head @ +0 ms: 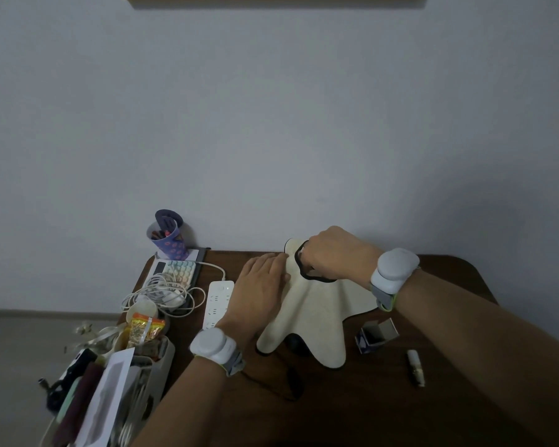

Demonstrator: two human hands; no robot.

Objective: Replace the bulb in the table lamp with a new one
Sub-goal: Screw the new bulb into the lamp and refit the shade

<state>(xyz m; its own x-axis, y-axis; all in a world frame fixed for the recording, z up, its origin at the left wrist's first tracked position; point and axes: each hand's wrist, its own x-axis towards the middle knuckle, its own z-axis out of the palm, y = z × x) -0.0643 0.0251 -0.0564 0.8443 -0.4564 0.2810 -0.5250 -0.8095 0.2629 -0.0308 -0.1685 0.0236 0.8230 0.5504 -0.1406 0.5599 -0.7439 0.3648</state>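
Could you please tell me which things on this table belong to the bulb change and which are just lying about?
Job: lamp shade, right hand in its top opening, left hand steadying it, small bulb, opened bulb box.

Lying about: pen cup, calculator, coiled white cable, power strip.

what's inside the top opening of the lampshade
The right hand reaches down through the black-rimmed top opening of the cream lampshade, fingers out of sight inside. Whatever bulb or socket is in there is covered by hand and shade. The left hand rests on the outside.

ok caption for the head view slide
Right hand reaches into the lamp shade opening while left hand steadies it.
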